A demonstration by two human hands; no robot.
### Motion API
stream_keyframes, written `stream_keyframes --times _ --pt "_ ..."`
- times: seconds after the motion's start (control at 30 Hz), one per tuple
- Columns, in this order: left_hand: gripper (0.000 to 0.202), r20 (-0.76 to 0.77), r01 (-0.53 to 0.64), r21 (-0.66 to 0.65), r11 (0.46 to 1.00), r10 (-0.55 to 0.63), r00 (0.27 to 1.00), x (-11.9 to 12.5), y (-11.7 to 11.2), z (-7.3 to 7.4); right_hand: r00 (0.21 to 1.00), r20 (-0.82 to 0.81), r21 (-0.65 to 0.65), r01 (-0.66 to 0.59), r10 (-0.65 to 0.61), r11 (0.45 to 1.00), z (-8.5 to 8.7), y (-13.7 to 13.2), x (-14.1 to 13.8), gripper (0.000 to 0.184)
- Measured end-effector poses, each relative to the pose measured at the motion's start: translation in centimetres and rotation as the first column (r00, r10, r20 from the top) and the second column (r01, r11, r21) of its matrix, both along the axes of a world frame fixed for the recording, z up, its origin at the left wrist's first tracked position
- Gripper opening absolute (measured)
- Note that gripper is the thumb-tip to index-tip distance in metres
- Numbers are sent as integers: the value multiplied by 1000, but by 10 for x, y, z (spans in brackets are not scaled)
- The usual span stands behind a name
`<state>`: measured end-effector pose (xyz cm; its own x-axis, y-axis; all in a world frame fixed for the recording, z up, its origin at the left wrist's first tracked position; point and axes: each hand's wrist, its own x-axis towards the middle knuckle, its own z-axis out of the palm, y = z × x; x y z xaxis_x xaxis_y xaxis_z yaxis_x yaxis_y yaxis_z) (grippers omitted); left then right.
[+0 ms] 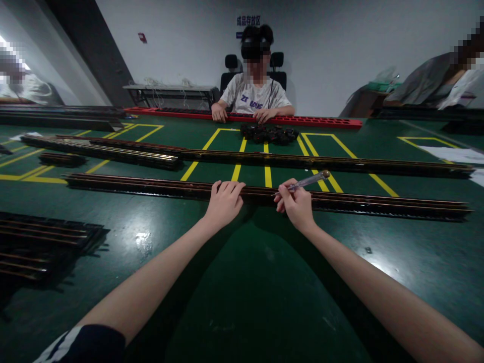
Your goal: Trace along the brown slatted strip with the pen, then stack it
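Pinching a screwdriver (307, 180) tipped leftward along the crosswise rail (151, 185), right fingers (284, 197); left fingers (226, 187) pressed together.

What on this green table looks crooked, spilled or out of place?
Nothing much stands out. The long dark rails lie roughly parallel. The left hand rests on the nearest one, and the right hand holds a clear-handled tool over it. A small dark speck sits nearby.

Both forearms bare, no watch or gloves showing; at the left elbow, a dark sleeve (85, 345) with white stripes.
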<state>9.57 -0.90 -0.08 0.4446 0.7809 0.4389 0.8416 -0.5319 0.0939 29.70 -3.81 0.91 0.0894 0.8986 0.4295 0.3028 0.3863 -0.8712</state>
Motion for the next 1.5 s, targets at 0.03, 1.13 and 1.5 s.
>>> stream_keyframes --times 0.03,1.13,1.5 --pt "37 0 1 -2 1000 -1 1000 0 0 0 1000 2 3 0 0 1000 0 0 0 29" --pt "40 -18 -66 59 996 67 998 6 -5 1 1000 -10 21 2 -1 1000 1 -1 -1 30" --pt "42 -5 -126 48 991 127 992 5 -8 6 999 48 15 -22 21 1000 3 -2 -3 31"
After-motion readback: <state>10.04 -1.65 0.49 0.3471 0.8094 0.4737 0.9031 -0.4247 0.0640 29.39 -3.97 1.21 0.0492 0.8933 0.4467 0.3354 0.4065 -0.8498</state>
